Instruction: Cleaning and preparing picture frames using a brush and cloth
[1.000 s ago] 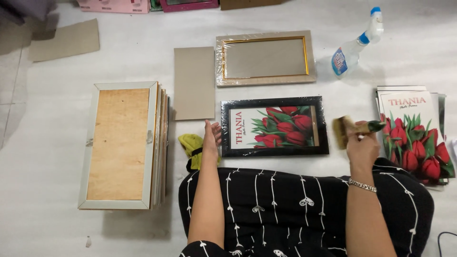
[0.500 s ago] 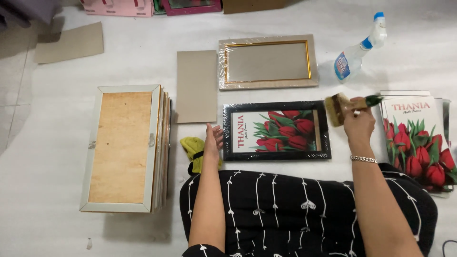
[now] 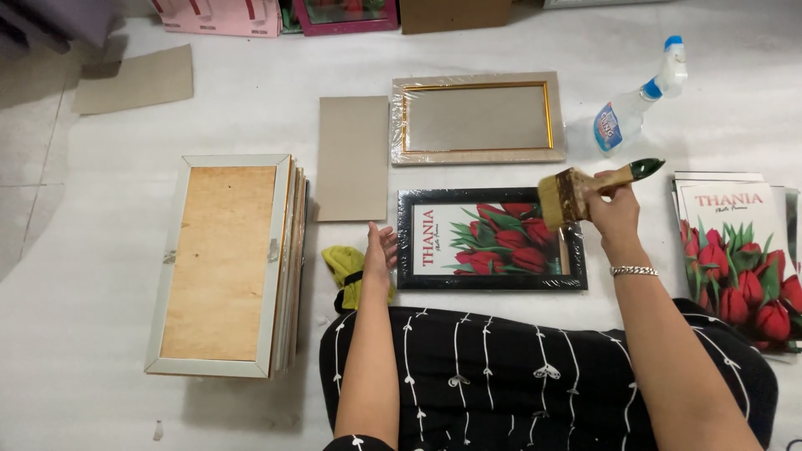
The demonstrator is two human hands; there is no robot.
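Right hand (image 3: pixel 614 209) gripping a paintbrush (image 3: pixel 576 192) over the black picture frame (image 3: pixel 491 239) on the floor; left hand (image 3: pixel 378 250) flat, fingers spread, beside its edge. Best swept lightly, frame steadied.

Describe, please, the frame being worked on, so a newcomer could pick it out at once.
Start at the stack of frames lying backs up on the left of the white floor, then look right past the yellow cloth. The black frame lies just in front of the person's lap, the left hand at its left edge and the right hand holding a brush over it. Unlike the gold-trimmed frame behind it, it is black and holds a red tulip print.
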